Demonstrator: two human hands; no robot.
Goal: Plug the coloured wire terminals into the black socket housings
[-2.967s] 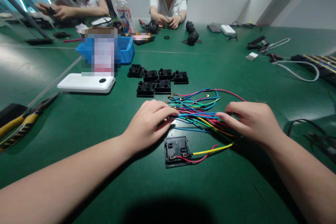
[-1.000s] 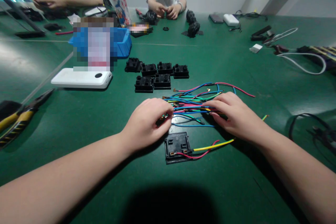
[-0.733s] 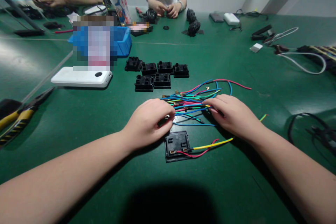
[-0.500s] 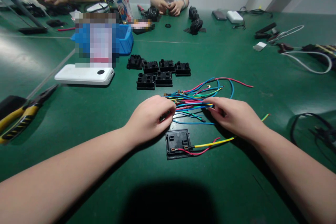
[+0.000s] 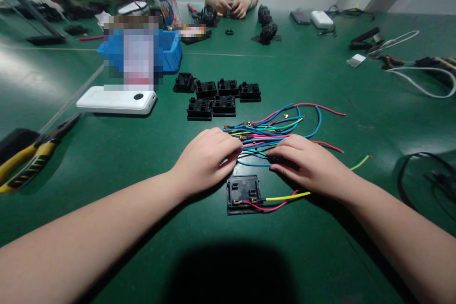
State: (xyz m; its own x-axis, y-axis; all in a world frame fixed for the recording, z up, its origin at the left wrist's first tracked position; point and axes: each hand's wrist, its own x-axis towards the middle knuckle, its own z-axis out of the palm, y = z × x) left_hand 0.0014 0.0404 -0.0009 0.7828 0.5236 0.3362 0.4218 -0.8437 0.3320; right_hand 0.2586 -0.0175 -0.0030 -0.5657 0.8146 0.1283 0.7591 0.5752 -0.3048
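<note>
A loose bundle of blue, red, green and yellow-green wires [image 5: 263, 138] with metal terminals lies on the green table. My left hand [image 5: 210, 154] has its fingers curled round the bundle's left end; the exact wires in its grip are hidden. Over the lower wires, my right hand [image 5: 302, 159] is bent, thumb and fingertips closing around the end of a few of them. Just below the hands, a square black plastic part [image 5: 244, 194] lies flat, with a yellow wire [image 5: 287, 196] and a thin red wire [image 5: 269, 209] attached to it.
Several black plastic housings [image 5: 224, 104] sit beyond the wires. On the left are a white power bank [image 5: 114, 100], yellow-black pliers [image 5: 41, 156] and a blue bin [image 5: 173, 52]. A black cable [image 5: 402, 175] lies at right. Two people sit across the table, near a plastic bottle [image 5: 166, 2].
My right hand has shifted left and slightly down, from the middle wires to the lower ones, uncovering a red wire's end. My left hand stays at the bundle's left end.
</note>
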